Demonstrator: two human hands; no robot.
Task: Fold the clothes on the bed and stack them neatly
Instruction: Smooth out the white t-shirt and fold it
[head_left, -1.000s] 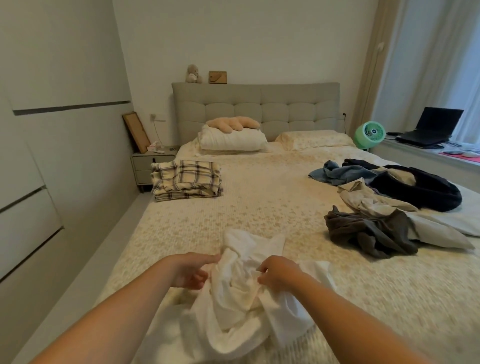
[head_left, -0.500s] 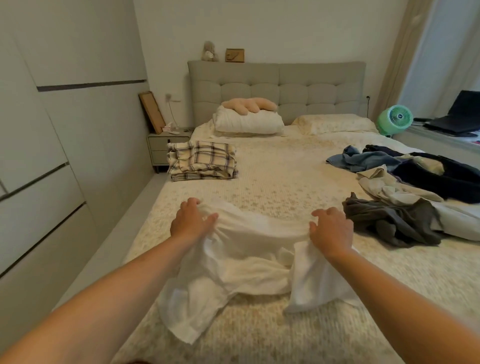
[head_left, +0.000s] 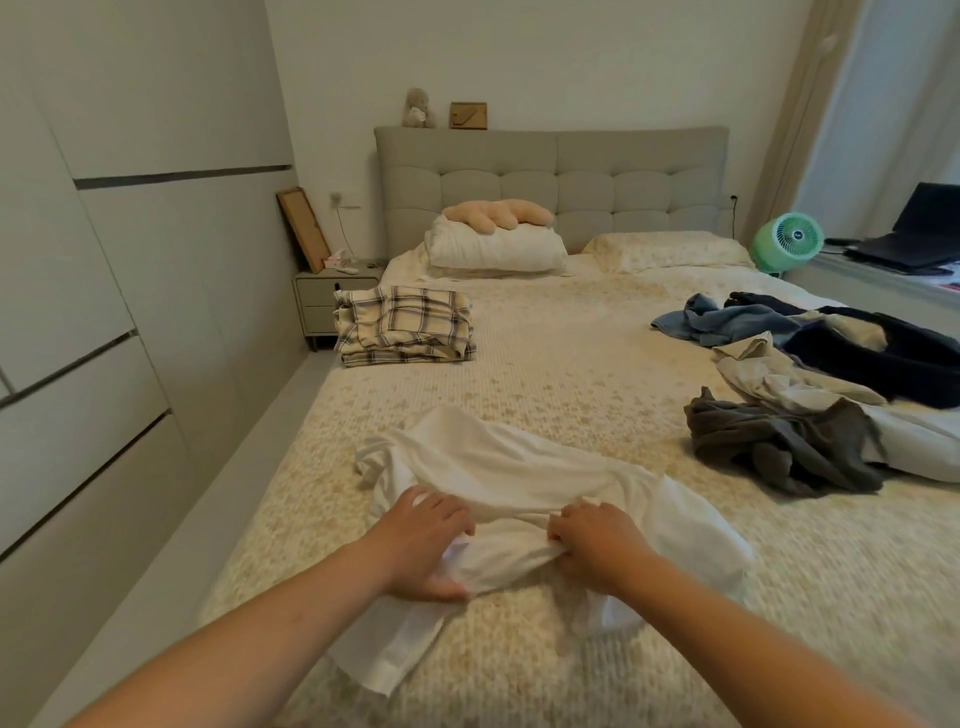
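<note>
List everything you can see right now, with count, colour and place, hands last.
white garment: one, white, near end of bed, partly spread
plaid stack: one, cream and dark check, folded, left side of bed
unfolded clothes: one pile, blue, navy, beige, grey, right side of bed
bed: one, cream patterned cover
pillows: two, white and patterned, by headboard
plush cushion: one, peach, on white pillow
nightstand: one, grey-green, left of bed
fan: one, green, right of bed
laptop: one, black, window ledge
left hand: grips white garment
right hand: grips white garment
</note>
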